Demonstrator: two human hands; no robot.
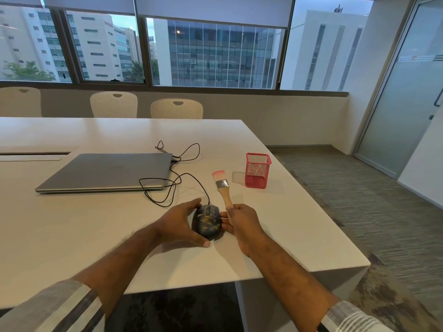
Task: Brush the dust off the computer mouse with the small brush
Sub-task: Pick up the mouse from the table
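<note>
A dark computer mouse (pixel 209 221) streaked with yellowish dust lies on the white table (pixel 72 236) near its front edge. My left hand (pixel 181 224) cups its left side, thumb at the near end and fingers at the far end. My right hand (pixel 242 226) is on the mouse's right side and grips the wooden handle of a small brush (pixel 222 188). The brush points up and away, its pink-tipped bristles in the air above the table, clear of the mouse.
The mouse's black cable (pixel 172 185) loops across the table to a shut grey laptop (pixel 110 172) at the left. A red mesh pen holder (pixel 257 170) stands to the right of the brush. Three white chairs (pixel 177 109) line the far side. The table's right edge is close.
</note>
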